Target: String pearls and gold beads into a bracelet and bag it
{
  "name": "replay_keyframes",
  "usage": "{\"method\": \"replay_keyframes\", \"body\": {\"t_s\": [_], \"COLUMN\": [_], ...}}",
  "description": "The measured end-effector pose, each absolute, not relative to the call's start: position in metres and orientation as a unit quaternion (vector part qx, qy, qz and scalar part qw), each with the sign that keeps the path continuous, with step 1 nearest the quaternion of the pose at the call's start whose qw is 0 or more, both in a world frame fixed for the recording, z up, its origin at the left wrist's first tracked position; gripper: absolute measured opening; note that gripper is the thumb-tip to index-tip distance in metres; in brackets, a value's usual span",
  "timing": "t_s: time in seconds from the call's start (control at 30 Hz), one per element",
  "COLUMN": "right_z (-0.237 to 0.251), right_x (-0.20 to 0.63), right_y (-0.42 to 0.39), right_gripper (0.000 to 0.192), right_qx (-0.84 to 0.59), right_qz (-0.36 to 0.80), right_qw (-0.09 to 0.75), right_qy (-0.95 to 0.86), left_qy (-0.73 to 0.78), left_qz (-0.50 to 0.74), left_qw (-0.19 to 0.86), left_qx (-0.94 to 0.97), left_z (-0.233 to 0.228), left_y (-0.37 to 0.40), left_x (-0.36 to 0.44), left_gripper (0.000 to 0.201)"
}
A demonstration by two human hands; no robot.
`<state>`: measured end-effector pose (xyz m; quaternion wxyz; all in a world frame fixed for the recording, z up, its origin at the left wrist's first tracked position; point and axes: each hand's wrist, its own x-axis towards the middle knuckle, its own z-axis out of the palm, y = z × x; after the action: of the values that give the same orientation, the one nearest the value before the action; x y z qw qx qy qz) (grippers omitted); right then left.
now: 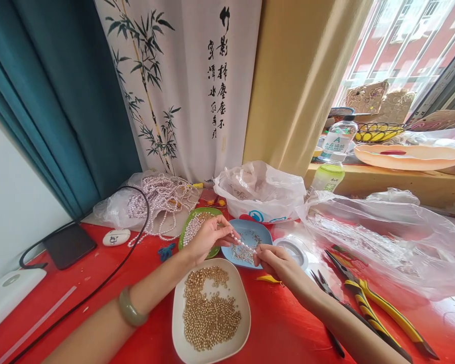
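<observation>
My left hand (208,235) and my right hand (275,260) are raised over a blue dish (256,230) of small metal pieces. Between their fingertips runs a short beaded strand (242,244); both hands pinch it, the left at its upper end, the right at its lower end. In front of them sits a white dish (178,313) filled with gold beads (208,308). A green dish (187,222) with pale pearls lies under my left hand. On my left wrist is a green bangle (131,307).
Pearl strands (163,197) lie heaped at the back left near a black phone (69,245) and a cable. Plastic bags (261,189) fill the back and right. Yellow-handled pliers (379,306) and dark cutters (326,288) lie right of my right arm. A bottle (328,174) stands by the window ledge.
</observation>
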<state>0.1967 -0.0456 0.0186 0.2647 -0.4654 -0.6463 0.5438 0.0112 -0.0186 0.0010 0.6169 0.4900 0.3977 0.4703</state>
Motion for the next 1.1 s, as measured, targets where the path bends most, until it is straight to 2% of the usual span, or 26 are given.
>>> {"method": "replay_keyframes", "body": {"t_s": [0.3, 0.9, 1.1], "right_z": [0.0157, 0.0127, 0.0137], "right_x": [0.1961, 0.1978, 0.1945], "right_y": [-0.0454, -0.0423, -0.0455], "right_gripper": [0.017, 0.02, 0.018], "right_qx": [-0.454, -0.474, -0.459], "right_qz": [0.555, 0.516, 0.543], "right_qw": [0.265, 0.294, 0.278], "right_qy": [-0.645, -0.65, -0.646], "left_qy": [0.389, 0.382, 0.378], "left_qz": [0.46, 0.453, 0.451], "left_qw": [0.626, 0.628, 0.628], "left_qx": [0.495, 0.504, 0.508], "left_z": [0.0029, 0.0023, 0.0029], "left_y": [-0.0209, -0.0228, -0.0249], "left_x": [0.0127, 0.0144, 0.0162], "left_gripper": [0.021, 0.024, 0.024]}}
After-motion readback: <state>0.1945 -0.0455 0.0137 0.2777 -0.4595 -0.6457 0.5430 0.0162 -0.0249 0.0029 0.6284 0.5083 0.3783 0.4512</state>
